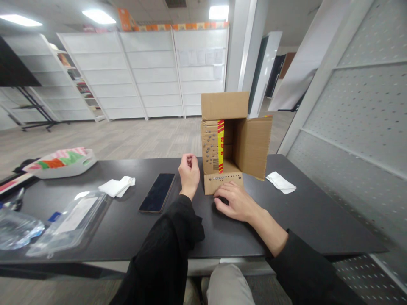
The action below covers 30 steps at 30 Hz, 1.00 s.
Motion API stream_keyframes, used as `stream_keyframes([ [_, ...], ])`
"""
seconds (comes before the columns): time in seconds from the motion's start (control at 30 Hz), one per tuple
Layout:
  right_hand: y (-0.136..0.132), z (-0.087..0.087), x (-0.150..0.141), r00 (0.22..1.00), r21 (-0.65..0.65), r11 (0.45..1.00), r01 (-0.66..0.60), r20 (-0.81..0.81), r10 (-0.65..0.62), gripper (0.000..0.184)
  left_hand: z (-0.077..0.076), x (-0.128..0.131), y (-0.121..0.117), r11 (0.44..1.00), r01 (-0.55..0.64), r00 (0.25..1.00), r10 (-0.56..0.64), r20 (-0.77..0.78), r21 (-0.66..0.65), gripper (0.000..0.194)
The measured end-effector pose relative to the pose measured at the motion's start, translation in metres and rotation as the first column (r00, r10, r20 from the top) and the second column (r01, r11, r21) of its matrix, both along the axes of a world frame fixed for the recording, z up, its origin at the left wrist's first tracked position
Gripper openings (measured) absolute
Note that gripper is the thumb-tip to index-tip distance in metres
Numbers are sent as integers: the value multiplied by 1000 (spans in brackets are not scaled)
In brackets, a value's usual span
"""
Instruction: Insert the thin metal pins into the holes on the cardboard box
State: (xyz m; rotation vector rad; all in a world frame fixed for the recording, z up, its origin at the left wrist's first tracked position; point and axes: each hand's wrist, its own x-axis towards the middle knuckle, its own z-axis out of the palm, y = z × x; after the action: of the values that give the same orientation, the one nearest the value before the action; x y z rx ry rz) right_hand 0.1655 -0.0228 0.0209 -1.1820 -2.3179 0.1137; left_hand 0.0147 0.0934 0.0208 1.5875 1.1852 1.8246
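Observation:
A cardboard box [240,146] stands on the dark table, its opening facing me and its flaps spread. Small grey round pieces dot its left flap [210,148], beside a yellow and red tape strip. The bottom flap [222,180] bears a row of grey pieces and dark dots like holes. Left of the box, my left hand [190,173] is raised with curled fingers closed around something small that I cannot make out. My right hand [235,201] rests at the lower edge of the bottom flap, fingers loosely bent and thumb apart, with nothing visible in it.
A phone [157,192] lies left of my left hand. Folded tissues [117,186] and a clear plastic case [73,220] are farther left, near a water bottle [17,228] and a white basket [65,167]. Another tissue [281,182] lies right of the box.

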Motion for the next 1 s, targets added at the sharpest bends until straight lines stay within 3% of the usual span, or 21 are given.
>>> stream_keyframes([
  [0.2,5,-4,4,976,87,987,138,-181,-121,25,0,0,0,1000,-9,1000,9,-10,-1,12],
  [0.37,13,-8,11,847,95,925,368,-444,-292,26,0,-1,1,1000,-7,1000,7,-21,-2,12],
  [0.5,18,-10,14,766,48,876,479,-509,-391,29,0,-1,0,1000,-4,1000,4,-20,-13,12],
  [0.73,23,-13,18,735,22,861,507,-532,-420,31,1,0,-1,1000,5,1000,-5,-7,-21,11],
  [1.0,25,-14,19,750,23,863,505,-507,-425,30,1,0,-1,1000,6,1000,-6,-2,-17,11],
])
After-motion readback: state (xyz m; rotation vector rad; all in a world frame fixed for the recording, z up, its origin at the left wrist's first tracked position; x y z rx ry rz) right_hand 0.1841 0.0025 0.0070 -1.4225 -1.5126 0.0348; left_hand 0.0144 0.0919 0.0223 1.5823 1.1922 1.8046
